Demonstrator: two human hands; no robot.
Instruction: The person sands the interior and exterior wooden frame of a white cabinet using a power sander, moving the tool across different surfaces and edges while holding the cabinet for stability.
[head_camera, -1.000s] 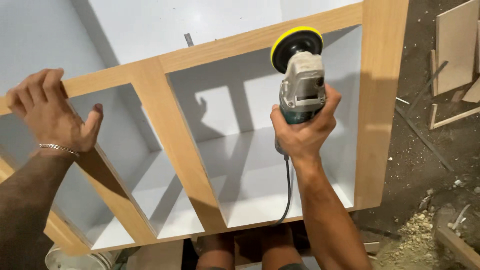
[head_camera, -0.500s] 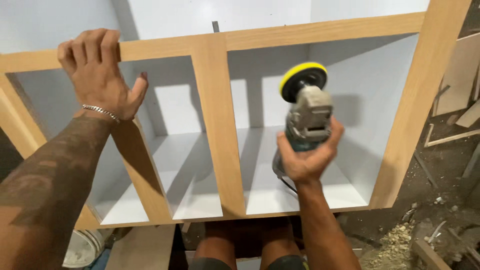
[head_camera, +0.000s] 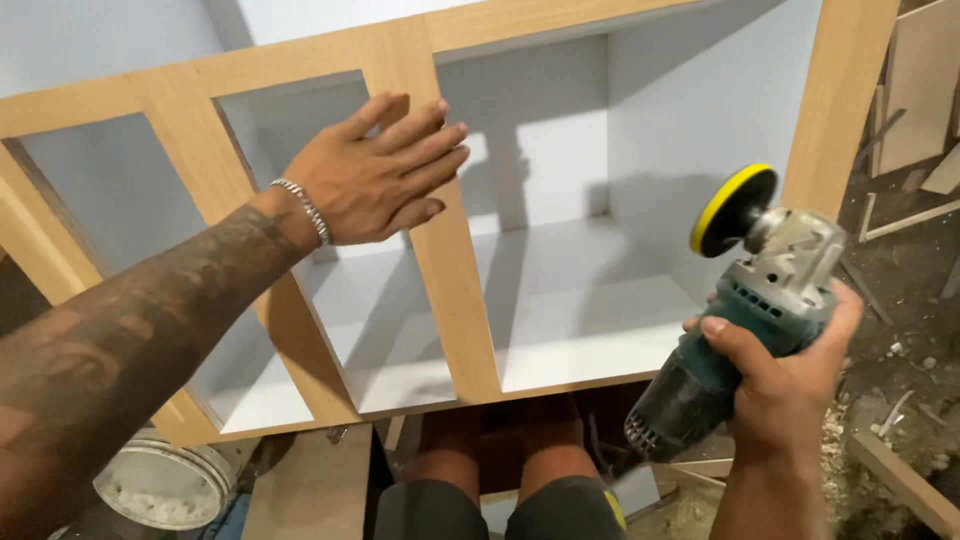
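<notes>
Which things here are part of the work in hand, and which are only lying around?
In use:
left hand, flat on the cabinet frame
right hand, holding the sander

Lying about:
white bucket
wood offcuts
sawdust on floor

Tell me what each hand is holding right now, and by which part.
The right hand grips an angle grinder around its green body, behind the yellow disc. The left hand holds nothing; it lies flat, fingers extended, against the cabinet frame's upright.
</notes>
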